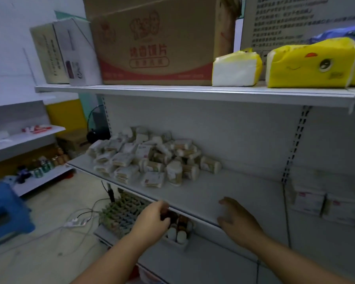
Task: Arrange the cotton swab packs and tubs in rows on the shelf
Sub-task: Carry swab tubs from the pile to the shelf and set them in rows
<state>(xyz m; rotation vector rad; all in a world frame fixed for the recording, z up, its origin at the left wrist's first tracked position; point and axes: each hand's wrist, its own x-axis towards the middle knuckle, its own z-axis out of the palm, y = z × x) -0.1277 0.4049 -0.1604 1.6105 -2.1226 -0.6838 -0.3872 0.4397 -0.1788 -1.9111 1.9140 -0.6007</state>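
Landmark: the pile of cotton swab packs and tubs, heaped unsorted at the left rear of the shelf.
Pile make-up: flat packs lie at all angles on its left side. Round tubs lie mostly on their sides to its right. One upright tub stands at its front.
Free space: bare shelf right of and in front of the pile, probably where the rows will go.
Left hand: in front of the pile at the shelf's front lip, well apart from it. The fingers are curled; whether they hold anything cannot be told.
Right hand: in front and right of the pile, over the lip, fingers spread and loose, holding nothing.
Progress (judgement): no rows formed; sorting not yet begun.
Above the pile: a cardboard box.
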